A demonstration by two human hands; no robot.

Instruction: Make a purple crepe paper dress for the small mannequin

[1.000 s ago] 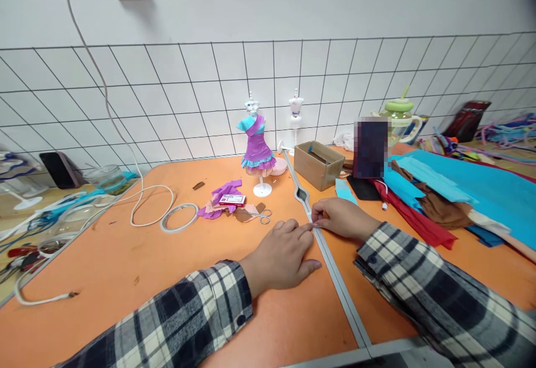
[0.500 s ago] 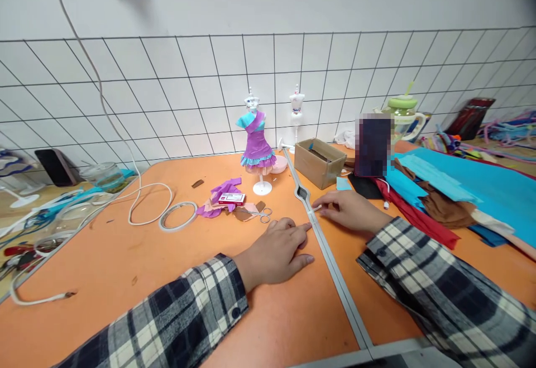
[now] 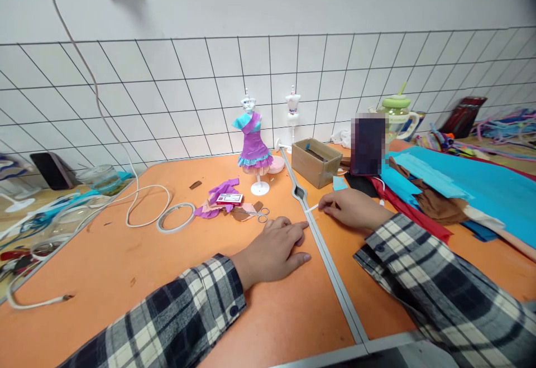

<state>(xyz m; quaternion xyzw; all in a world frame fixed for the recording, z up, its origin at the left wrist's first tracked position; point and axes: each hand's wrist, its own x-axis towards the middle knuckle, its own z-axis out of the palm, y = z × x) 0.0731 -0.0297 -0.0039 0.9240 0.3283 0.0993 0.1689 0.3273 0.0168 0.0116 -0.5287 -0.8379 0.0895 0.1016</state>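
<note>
My left hand (image 3: 275,251) lies palm down on the orange table (image 3: 125,262), fingers apart, its index fingertip at the edge of the grey seam strip (image 3: 330,270). Between thumb and fingers, my right hand (image 3: 349,208) pinches the end of a thin white strip (image 3: 312,209), which reaches left across the grey seam. Small scissors (image 3: 262,215) lie beyond my left hand, beside purple and brown fabric scraps (image 3: 224,189) with a red and white packet (image 3: 229,199) on top. A roll of white tape (image 3: 176,218) lies flat to their left.
Behind stand a dress form in a purple and blue dress (image 3: 254,147) and a bare one (image 3: 292,105). A cardboard box (image 3: 317,162), a blurred dark upright object (image 3: 367,146), a lidded jug (image 3: 396,116) and blue cloth (image 3: 494,178) are right. A white cable (image 3: 133,200) curls left.
My right hand has drawn slightly away from the seam, and more of the white strip shows. My left hand stays in nearly the same place. The view has shifted a little.
</note>
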